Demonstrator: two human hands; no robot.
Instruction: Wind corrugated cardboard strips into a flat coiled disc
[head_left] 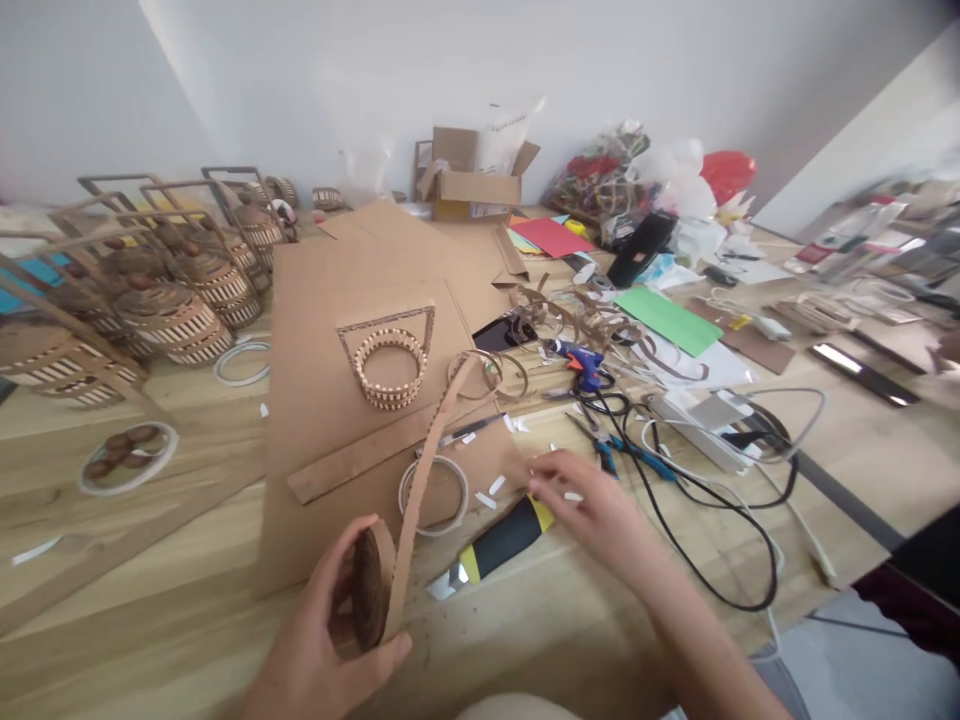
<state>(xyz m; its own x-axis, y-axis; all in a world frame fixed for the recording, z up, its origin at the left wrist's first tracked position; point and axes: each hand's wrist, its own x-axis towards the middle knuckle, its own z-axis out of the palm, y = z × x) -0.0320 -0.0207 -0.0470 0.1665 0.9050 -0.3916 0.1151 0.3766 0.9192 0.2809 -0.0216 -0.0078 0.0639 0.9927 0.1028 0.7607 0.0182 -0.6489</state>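
Observation:
My left hand is wrapped round a flat brown coil of cardboard strip, held on edge. From the coil a loose cardboard strip rises and leans away over the sheet. My right hand hovers over the butt end of a black and yellow utility knife, its fingertips drawn together and slightly blurred; what they pinch, if anything, cannot be made out. The knife lies on the table, blade toward the left. Near it are small white paper scraps and a roll of tape.
A large cardboard sheet bears a slatted ring. Several small lidded baskets stand left. To the right lie a blue glue gun, pliers, a power strip and looping cables. An open carton stands behind.

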